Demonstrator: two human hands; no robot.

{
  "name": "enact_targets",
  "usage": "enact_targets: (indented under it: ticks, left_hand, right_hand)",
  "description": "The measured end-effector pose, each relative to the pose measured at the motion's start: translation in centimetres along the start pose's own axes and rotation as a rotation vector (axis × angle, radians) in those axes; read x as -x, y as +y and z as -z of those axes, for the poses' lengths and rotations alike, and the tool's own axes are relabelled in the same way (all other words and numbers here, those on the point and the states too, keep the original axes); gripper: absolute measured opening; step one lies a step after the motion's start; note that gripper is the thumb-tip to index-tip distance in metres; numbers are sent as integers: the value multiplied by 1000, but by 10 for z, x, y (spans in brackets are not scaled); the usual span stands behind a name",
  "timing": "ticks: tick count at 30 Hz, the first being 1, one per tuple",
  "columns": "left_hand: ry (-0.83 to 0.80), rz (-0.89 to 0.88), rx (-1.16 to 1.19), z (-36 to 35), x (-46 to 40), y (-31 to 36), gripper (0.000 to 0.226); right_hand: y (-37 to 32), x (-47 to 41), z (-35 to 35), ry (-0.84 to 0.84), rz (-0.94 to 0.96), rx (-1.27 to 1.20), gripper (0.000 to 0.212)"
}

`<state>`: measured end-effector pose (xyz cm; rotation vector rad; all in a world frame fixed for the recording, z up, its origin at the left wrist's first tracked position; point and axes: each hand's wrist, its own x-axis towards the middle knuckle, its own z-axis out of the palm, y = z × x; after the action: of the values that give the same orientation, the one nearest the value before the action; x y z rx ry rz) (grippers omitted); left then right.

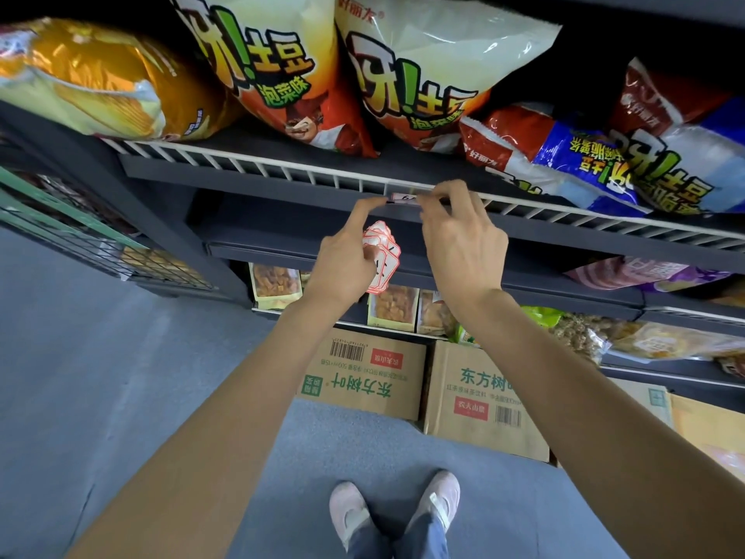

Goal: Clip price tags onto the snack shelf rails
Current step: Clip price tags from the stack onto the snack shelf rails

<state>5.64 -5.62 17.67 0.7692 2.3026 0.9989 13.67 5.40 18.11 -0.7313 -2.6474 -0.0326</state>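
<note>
Pinching price tag (pixel 404 198) at shelf rail (pixel 282 171) w/ both hands; left hand (pixel 346 258) also grips spare tags (pixel 383 252).

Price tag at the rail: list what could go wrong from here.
1. The price tag is pinched only at its ends against the white rail; it may sit crooked or pop off.
2. The left hand also holds the spare tags, loosely fanned; some could slip to the floor.
</note>
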Motion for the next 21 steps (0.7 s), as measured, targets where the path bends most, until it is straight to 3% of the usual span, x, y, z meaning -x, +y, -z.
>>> enact_targets:
  ticks: [13,16,21]
  left_hand:
    - [23,25,36,8,1,9,57]
    - [76,72,114,7,5,9,43]
    - [112,235,464,4,11,9,13]
  right_hand:
    - [-3,13,-1,-26,-18,140,62]
    - [-3,14,-2,-56,-39,61,57]
    - [-1,16,7,-184,-101,-234,46]
